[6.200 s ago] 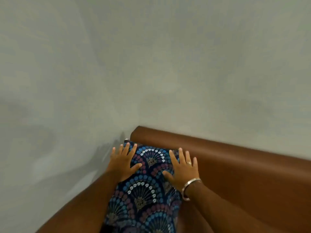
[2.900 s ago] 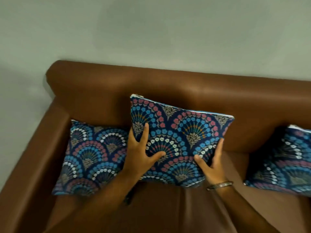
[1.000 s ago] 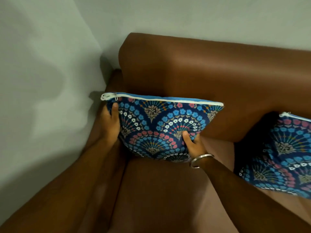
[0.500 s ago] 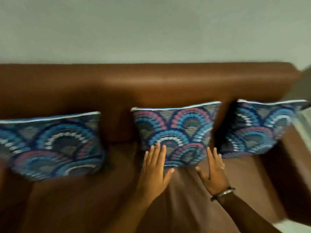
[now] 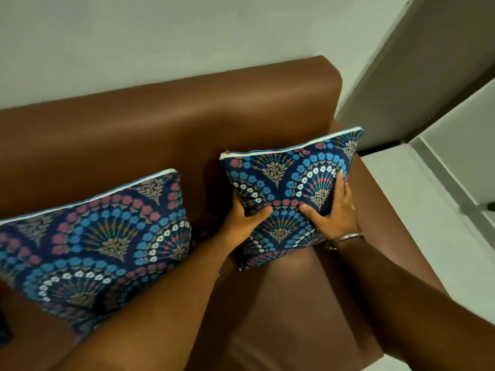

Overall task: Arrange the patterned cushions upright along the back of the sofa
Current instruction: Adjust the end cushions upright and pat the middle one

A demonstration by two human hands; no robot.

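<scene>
I grip the right-end cushion (image 5: pixel 292 183) with both hands, left hand (image 5: pixel 245 218) clasping its left edge, right hand (image 5: pixel 334 210) spread against its right side. It stands upright against the sofa back (image 5: pixel 166 119), beside the armrest. Half a second ago my open hands hovered before the middle cushion (image 5: pixel 101 231); that one now stands alone, so this looks like the last to square up.

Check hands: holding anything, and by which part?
Both grip the right cushion: left hand on its left edge, right hand on its right side, thumbs across the front.
</scene>
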